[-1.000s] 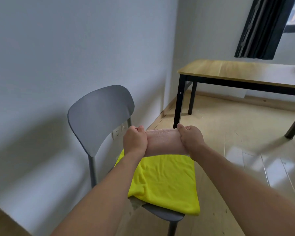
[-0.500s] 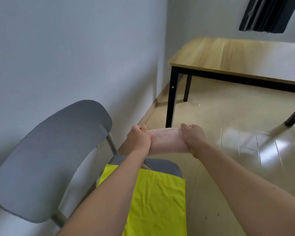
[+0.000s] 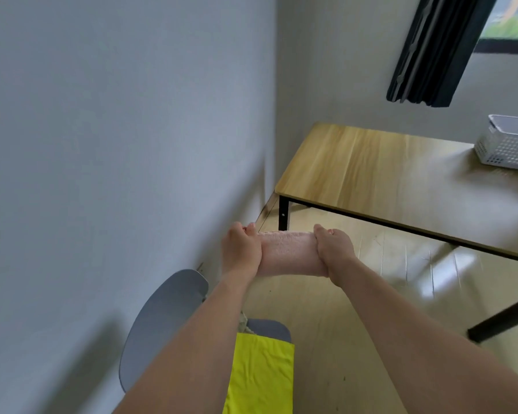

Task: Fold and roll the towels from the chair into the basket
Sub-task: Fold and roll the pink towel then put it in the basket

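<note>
both hands (image 3: 287, 252) grip a pale pink fuzzy rolled towel (image 3: 287, 256).

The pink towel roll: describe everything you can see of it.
The pink towel roll is a pale pink, fuzzy terry cloth wound into a thick cylinder. It lies roughly level, its long axis running left to right, held in the air above the floor, beyond the grey chair and short of the wooden table. The left hand grips its left end and the right hand grips its right end, so both ends are hidden. Nothing else touches it.
</note>
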Action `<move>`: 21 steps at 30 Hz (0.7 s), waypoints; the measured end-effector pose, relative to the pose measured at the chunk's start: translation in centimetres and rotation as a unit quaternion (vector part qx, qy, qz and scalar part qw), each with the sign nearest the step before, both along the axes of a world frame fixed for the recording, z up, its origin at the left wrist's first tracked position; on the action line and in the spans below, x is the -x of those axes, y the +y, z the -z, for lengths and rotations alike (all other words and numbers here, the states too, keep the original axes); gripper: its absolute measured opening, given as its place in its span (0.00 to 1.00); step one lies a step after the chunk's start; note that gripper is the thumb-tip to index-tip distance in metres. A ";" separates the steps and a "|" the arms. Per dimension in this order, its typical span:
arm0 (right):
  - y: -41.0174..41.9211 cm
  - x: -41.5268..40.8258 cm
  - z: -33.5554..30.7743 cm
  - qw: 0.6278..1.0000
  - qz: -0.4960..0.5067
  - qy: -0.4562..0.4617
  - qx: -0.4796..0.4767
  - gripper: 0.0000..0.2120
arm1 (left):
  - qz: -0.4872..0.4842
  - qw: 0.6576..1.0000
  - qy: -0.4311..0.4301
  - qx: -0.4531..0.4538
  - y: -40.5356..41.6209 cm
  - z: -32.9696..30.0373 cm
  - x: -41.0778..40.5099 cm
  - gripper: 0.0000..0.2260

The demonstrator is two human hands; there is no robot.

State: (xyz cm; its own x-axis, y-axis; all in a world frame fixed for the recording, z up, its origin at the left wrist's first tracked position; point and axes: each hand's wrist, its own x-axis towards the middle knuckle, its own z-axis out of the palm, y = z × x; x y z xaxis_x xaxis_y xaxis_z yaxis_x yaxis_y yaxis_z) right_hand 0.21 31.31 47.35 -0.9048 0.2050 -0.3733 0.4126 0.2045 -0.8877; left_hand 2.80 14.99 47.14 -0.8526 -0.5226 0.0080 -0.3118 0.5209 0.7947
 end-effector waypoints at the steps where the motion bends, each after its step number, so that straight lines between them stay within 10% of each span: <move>1: 0.9 0.1 -0.5 1.000 0.005 -0.002 0.004 0.14 | 0.010 1.000 0.003 -0.012 0.8 -0.6 -0.1 0.14; 12: 16.6 2.4 -2.5 0.998 -0.050 0.021 0.026 0.15 | 0.074 0.986 0.060 -0.136 15.8 -2.0 0.2 0.30; 21: 26.9 7.5 -3.6 0.998 -0.047 0.045 0.021 0.16 | 0.063 0.985 0.046 -0.151 25.4 -1.8 6.4 0.18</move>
State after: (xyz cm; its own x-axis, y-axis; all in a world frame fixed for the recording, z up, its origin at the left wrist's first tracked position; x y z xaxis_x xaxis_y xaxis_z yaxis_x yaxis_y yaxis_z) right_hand -7.33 58.19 50.96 -0.9492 0.1038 -0.2970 0.3124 0.1997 -0.9287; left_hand -3.64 40.35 48.98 -0.9139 -0.4028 -0.0506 -0.1783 0.2862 0.9414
